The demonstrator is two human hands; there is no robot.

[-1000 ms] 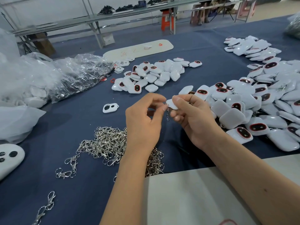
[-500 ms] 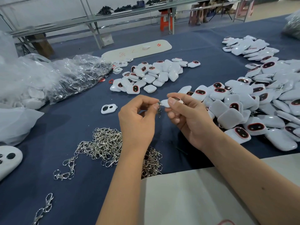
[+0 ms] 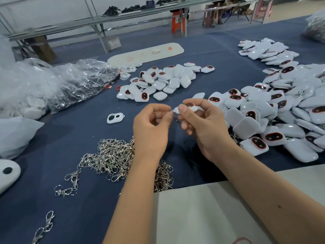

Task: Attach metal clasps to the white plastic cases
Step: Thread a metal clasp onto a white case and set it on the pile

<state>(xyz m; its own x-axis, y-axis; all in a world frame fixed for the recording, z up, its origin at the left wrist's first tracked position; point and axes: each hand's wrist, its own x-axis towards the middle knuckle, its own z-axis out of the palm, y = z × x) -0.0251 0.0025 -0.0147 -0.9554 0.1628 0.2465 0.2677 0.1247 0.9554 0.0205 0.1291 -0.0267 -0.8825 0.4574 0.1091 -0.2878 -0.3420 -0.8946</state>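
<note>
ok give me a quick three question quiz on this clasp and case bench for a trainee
1. True or false: the right hand holds a white case above the table.
2. Where does the heap of loose metal clasps lie? A) on the blue cloth under the left forearm B) inside the clear plastic bag C) on top of the pile of cases at the right
3. What lies alone on the cloth just left of the left hand?

Key: 1 true. 2 A. 3 a single white shell with two holes.
</note>
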